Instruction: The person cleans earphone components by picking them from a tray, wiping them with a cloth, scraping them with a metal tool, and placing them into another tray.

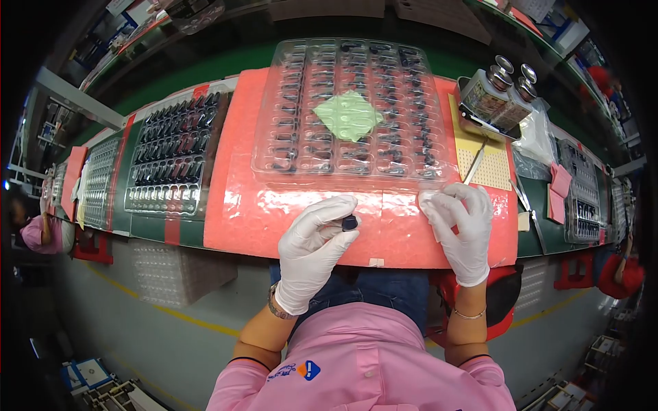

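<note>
My left hand (308,250), in a white glove, pinches a small black part (349,222) between thumb and fingers above the pink mat (274,233). To the right, my white-gloved right hand (462,233) is closed, its fingertips pressed together near the mat. Something thin and whitish shows at those fingertips, but it blends with the glove and I cannot make it out. Beyond both hands lies a clear plastic tray (264,147) with rows of small dark parts. A pale green piece of paper or cloth (348,116) rests on the tray.
Two metal-capped bottles (490,92) stand in a holder at the back right. Tweezers (474,163) lie on a yellow dotted sheet (497,164). More tools (531,212) are farther right. Another tray of black parts (171,147) sits at left. People work at both sides.
</note>
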`<action>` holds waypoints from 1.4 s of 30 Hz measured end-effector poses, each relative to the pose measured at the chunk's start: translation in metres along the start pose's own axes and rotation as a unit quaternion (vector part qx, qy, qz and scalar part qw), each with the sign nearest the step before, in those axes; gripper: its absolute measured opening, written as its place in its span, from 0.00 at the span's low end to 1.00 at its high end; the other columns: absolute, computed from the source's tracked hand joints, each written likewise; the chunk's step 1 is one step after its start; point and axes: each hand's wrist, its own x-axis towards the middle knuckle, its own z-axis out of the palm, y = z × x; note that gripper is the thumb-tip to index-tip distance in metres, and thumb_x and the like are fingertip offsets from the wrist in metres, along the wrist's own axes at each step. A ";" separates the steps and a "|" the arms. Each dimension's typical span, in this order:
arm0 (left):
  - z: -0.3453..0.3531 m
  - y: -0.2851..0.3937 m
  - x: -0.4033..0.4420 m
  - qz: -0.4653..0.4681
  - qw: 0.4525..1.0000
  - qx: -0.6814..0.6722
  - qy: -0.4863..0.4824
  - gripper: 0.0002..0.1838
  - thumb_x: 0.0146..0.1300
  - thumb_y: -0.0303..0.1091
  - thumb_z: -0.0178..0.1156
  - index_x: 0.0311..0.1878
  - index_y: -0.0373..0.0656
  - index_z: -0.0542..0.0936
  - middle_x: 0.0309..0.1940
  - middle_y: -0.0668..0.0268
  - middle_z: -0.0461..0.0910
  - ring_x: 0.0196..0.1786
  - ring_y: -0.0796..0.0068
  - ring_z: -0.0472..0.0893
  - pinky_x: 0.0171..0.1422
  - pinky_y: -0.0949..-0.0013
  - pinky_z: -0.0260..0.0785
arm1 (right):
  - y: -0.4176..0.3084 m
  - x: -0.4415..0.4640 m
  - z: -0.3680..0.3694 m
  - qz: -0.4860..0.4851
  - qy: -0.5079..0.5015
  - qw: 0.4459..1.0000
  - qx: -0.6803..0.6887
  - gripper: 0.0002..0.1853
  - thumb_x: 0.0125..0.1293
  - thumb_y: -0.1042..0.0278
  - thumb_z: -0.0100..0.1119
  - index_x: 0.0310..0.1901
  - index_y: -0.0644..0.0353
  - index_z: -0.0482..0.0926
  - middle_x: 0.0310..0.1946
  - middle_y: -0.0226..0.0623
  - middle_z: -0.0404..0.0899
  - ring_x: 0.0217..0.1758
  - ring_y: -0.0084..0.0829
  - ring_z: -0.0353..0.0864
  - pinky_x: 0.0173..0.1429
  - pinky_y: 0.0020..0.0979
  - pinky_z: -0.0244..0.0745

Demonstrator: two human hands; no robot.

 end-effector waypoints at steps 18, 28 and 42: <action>-0.001 0.005 0.002 0.064 0.986 0.142 -0.063 0.18 0.43 0.13 0.62 0.41 0.35 0.75 0.44 0.60 0.72 0.43 0.77 0.74 0.46 0.77 0.69 | 0.160 -0.096 -0.057 0.214 0.140 0.957 -0.139 0.10 0.64 0.68 0.46 0.39 0.67 0.72 0.38 0.43 0.72 0.44 0.40 0.70 0.50 0.35 0.62; -0.004 0.007 -0.019 0.118 0.981 0.126 -0.092 0.20 0.45 0.14 0.61 0.45 0.35 0.75 0.46 0.59 0.72 0.50 0.73 0.72 0.52 0.73 0.67 | 0.227 -0.069 -0.048 0.253 0.168 0.929 -0.213 0.08 0.63 0.70 0.44 0.33 0.65 0.71 0.31 0.48 0.68 0.38 0.47 0.66 0.45 0.39 0.62; 0.000 0.000 -0.005 0.002 0.995 0.073 -0.062 0.19 0.46 0.16 0.62 0.45 0.37 0.75 0.45 0.63 0.72 0.43 0.79 0.74 0.49 0.76 0.67 | 0.062 -0.027 -0.059 0.103 0.130 0.982 0.091 0.08 0.58 0.73 0.53 0.40 0.62 0.74 0.37 0.38 0.73 0.43 0.31 0.72 0.48 0.28 0.65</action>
